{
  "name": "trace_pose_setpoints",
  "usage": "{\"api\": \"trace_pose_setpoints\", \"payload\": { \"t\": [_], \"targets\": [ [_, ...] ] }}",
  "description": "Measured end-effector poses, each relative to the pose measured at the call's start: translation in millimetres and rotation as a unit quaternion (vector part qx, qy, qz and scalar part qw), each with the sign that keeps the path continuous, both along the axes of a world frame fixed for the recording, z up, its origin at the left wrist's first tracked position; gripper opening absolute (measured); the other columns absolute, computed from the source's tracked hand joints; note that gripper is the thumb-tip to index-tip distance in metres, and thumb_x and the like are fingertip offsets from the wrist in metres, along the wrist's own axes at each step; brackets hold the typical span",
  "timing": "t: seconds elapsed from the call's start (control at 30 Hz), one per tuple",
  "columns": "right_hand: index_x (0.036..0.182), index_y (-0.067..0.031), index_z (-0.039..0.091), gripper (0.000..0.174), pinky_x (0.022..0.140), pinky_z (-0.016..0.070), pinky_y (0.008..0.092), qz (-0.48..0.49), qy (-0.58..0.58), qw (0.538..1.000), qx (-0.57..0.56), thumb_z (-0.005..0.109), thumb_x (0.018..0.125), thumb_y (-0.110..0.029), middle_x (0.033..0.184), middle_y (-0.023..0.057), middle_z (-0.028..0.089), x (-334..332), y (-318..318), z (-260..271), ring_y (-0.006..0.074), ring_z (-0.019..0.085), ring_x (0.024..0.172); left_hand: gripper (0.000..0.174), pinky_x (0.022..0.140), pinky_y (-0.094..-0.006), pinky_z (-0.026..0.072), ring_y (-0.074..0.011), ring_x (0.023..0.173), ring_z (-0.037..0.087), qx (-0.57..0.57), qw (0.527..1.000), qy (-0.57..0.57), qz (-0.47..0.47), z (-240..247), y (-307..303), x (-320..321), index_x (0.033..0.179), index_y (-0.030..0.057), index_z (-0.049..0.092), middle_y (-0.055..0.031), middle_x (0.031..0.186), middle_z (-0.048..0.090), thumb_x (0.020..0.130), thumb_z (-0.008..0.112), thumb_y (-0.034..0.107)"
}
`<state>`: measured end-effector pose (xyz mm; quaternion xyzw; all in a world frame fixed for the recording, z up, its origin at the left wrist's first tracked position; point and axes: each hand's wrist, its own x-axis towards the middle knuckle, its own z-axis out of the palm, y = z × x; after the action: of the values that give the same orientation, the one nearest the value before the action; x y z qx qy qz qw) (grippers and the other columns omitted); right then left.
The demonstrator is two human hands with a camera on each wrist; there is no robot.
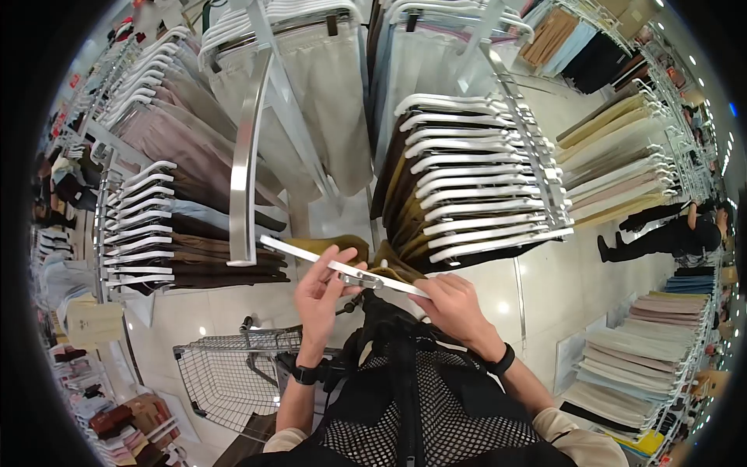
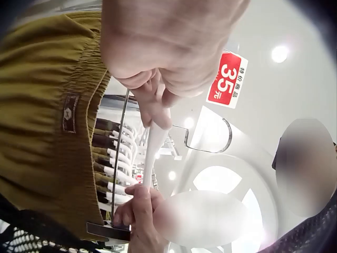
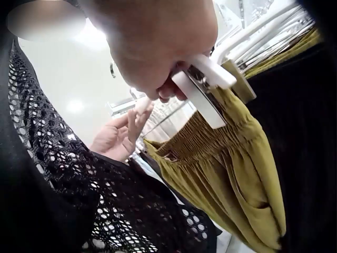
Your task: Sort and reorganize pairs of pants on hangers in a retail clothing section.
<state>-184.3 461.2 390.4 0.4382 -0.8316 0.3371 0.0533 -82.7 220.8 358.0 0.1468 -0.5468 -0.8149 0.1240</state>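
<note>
A white clip hanger (image 1: 311,253) lies slantwise between my two hands, its metal hook (image 2: 224,134) showing in the left wrist view. From its clips hang mustard-coloured trousers (image 3: 221,163) with a gathered elastic waistband and a small dark label (image 2: 69,113). My left hand (image 1: 317,292) pinches the hanger bar left of its middle, thumb and fingers on either side. Toward the other end, my right hand (image 1: 454,307) grips the bar, its fingers close beside a white clip (image 3: 200,100). The lower trousers are mostly hidden in the head view.
A rack of trousers on white hangers (image 1: 475,179) stands just ahead to the right, with a metal rail end (image 1: 243,163) to the left. More racks line both sides. A wire shopping cart (image 1: 226,381) is at lower left. A person in black (image 1: 661,233) stands at far right.
</note>
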Motion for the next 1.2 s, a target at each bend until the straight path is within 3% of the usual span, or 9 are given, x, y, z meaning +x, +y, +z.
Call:
{"api": "trace_pose_setpoints", "payload": {
  "t": [0.27,0.33,0.47,0.5,0.53,0.63,0.8,1.0,1.2],
  "targets": [
    [0.094,-0.0049,0.072,0.026,0.049,0.0389,0.0367,-0.110,0.160,0.980,-0.051,0.090,0.080,-0.017,0.067,0.0033,0.054,22,185,49,0.0211,0.052,0.056,0.066,0.108,-0.0438,0.0580,-0.0344,0.140,0.062,-0.124,0.938,0.093,-0.309,104,116,36,0.159,0.0022,0.049,-0.0221,0.170,0.039,0.096,0.064,-0.010],
    [0.092,-0.0034,0.072,0.025,0.048,0.0370,0.0372,-0.152,0.176,0.970,-0.076,0.090,0.080,-0.016,0.063,0.0045,0.050,24,243,63,0.0223,0.050,0.053,0.043,0.101,-0.0440,0.0602,-0.0322,0.127,0.069,-0.241,0.936,0.159,-0.204,94,134,37,0.144,0.0019,0.063,-0.0226,0.159,0.051,0.100,0.064,0.002],
    [0.093,-0.0005,0.074,0.017,0.049,0.0366,0.0379,-0.206,0.167,0.954,-0.138,0.085,0.083,-0.009,0.064,0.0068,0.053,36,343,102,0.0240,0.052,0.053,0.045,0.119,-0.0466,0.0446,-0.0291,0.142,0.056,-0.198,0.961,0.132,0.144,52,183,5,0.153,0.0003,0.051,-0.0189,0.157,0.053,0.109,0.053,0.011],
    [0.094,-0.0003,0.074,0.016,0.050,0.0370,0.0372,-0.217,0.159,0.953,-0.141,0.084,0.083,-0.008,0.065,0.0070,0.054,41,363,108,0.0237,0.052,0.054,0.047,0.124,-0.0437,0.0371,-0.0265,0.148,0.049,-0.181,0.968,0.131,0.116,47,198,-9,0.156,-0.0013,0.044,-0.0172,0.157,0.053,0.112,0.048,0.014],
    [0.095,-0.0001,0.075,0.016,0.051,0.0374,0.0366,-0.225,0.152,0.951,-0.145,0.084,0.084,-0.008,0.065,0.0073,0.055,45,383,115,0.0234,0.053,0.055,0.045,0.122,-0.0399,0.0399,-0.0254,0.145,0.052,-0.256,0.959,0.091,0.084,36,214,-20,0.155,-0.0008,0.047,-0.0151,0.160,0.052,0.115,0.045,0.019],
    [0.100,0.0006,0.077,0.017,0.055,0.0409,0.0345,-0.261,0.142,0.942,-0.154,0.085,0.087,-0.009,0.069,0.0083,0.058,51,429,135,0.0215,0.056,0.059,0.051,0.118,-0.0387,0.0440,-0.0238,0.142,0.053,-0.151,0.974,-0.061,-0.155,-38,245,-47,0.159,-0.0017,0.044,-0.0117,0.162,0.050,0.117,0.044,0.028],
    [0.103,0.0005,0.079,0.022,0.056,0.0450,0.0285,-0.305,0.181,0.924,-0.142,0.084,0.096,-0.020,0.071,0.0089,0.064,23,481,178,0.0151,0.056,0.058,0.052,0.118,-0.0396,0.0449,-0.0239,0.143,0.053,-0.033,0.862,-0.166,-0.477,-97,343,-76,0.159,-0.0013,0.045,-0.0115,0.161,0.051,0.117,0.044,0.030],
    [0.107,-0.0004,0.081,0.025,0.055,0.0434,0.0276,-0.346,0.223,0.900,-0.142,0.080,0.100,-0.025,0.070,0.0071,0.064,-25,546,190,0.0112,0.052,0.059,0.054,0.117,-0.0407,0.0461,-0.0241,0.143,0.054,0.034,0.764,-0.193,-0.615,-122,430,-104,0.159,-0.0009,0.045,-0.0112,0.160,0.052,0.117,0.043,0.033],
    [0.110,0.0012,0.080,0.027,0.056,0.0416,0.0263,-0.394,0.192,0.882,-0.175,0.080,0.100,-0.024,0.068,0.0052,0.060,-78,588,179,0.0063,0.050,0.062,0.056,0.117,-0.0418,0.0472,-0.0242,0.143,0.054,0.038,0.777,-0.179,-0.602,-137,416,-144,0.159,-0.0005,0.045,-0.0110,0.160,0.052,0.117,0.042,0.036]
  ]
}}
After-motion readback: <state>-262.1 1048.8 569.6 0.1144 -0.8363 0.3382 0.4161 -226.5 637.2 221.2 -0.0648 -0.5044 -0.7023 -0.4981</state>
